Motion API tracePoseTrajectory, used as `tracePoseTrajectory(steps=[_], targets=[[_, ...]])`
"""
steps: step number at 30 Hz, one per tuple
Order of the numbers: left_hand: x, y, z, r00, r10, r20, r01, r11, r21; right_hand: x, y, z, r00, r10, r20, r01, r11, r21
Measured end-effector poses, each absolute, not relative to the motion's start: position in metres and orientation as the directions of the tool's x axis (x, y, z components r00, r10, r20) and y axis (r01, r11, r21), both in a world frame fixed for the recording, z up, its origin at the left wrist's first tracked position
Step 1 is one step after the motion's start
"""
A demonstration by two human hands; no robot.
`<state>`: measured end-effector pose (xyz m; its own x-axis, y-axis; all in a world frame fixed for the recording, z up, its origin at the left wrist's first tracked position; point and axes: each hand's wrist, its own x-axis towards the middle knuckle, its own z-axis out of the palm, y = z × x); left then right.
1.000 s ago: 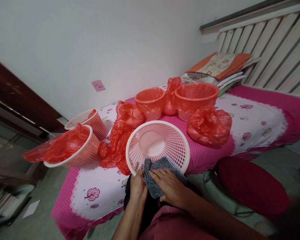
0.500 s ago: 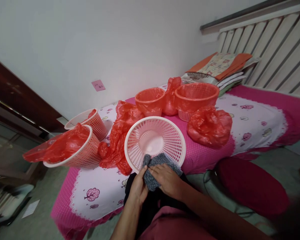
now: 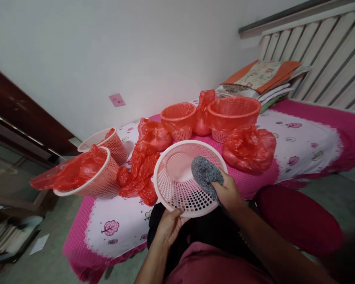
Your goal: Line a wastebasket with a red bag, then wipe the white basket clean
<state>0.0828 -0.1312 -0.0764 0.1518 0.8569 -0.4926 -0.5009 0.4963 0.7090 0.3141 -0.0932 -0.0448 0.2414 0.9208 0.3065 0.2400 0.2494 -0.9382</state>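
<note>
A pale pink perforated plastic basket (image 3: 168, 185) is tilted toward me at the near edge of the bed, above my lap. My left hand (image 3: 172, 225) grips its near rim, thumb over the edge and fingers beneath. In my right hand (image 3: 229, 191) is a bunched grey cloth (image 3: 205, 173), held over the right side of the basket's opening. Whether the cloth touches the inner wall I cannot tell. Just left of the basket lie crumpled red plastic bags (image 3: 139, 171).
Two red-lined baskets (image 3: 177, 114) stand behind, beside a puffed red bag (image 3: 250, 150). At left are two more pink baskets (image 3: 102, 181) with red bags. A dark red round stool (image 3: 298, 221) is at right; folded bedding (image 3: 260, 79) lies near the radiator (image 3: 319, 59).
The left hand has left the cloth and taken the basket's near rim. My right hand has lifted the cloth over the basket's right side. The basket has shifted right and tilted toward me.
</note>
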Motion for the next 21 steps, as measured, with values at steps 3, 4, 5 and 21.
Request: tracePoseTrajectory(steps=[3, 4, 5, 21], targets=[[0.085, -0.132, -0.076, 0.165, 0.841, -0.516, -0.500, 0.522, 0.691, 0.315, -0.087, -0.041, 0.173, 0.894, 0.413, 0.320, 0.346, -0.882], [0.085, -0.132, -0.076, 0.179, 0.832, -0.525, -0.489, 0.538, 0.686, 0.312, -0.083, -0.040, 0.127, 0.885, 0.449, 0.344, 0.385, -0.856], [0.085, -0.131, -0.075, 0.197, 0.821, -0.536, -0.471, 0.559, 0.683, 0.309, -0.077, -0.040, 0.072, 0.876, 0.477, 0.375, 0.419, -0.827], [0.083, -0.129, -0.081, 0.179, 0.776, -0.604, -0.464, 0.608, 0.644, 0.223, 0.009, -0.070, -0.347, 0.938, 0.027, 0.728, 0.287, -0.622]])
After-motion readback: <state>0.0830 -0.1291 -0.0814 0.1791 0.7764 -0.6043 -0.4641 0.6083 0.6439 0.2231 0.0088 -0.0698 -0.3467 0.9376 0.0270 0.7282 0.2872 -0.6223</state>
